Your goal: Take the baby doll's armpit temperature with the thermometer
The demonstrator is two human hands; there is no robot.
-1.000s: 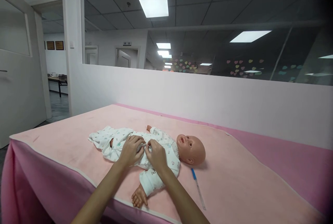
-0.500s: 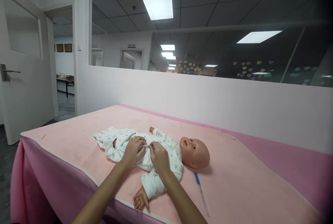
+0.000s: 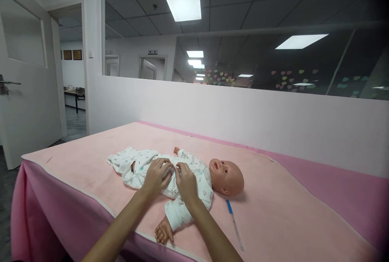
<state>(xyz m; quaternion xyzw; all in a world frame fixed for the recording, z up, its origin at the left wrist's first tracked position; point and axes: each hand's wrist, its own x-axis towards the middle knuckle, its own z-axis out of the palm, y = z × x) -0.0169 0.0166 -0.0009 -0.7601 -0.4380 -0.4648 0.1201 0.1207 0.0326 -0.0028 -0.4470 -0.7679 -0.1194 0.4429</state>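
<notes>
A baby doll lies on its back on the table, its head to the right and its legs to the left. It wears a white printed baby outfit. Over the doll's belly, my left hand is closed with its fingers pinching the outfit's front. Close beside it, my right hand pinches the same cloth, fingertips almost meeting those of the left. Exactly what part of the cloth sits between the fingertips is hidden. Near the doll's head lies a thin clear stick with a blue end, likely a thermometer in a case.
A pink padded cover spreads over the table, with darker pink cloth hanging at the front. Behind stands a white wall with a long window above it. To the left is an open door.
My fingertips have shifted slightly on the outfit and drawn a little closer together. The view has moved a touch; the doll and the stick lie as before.
</notes>
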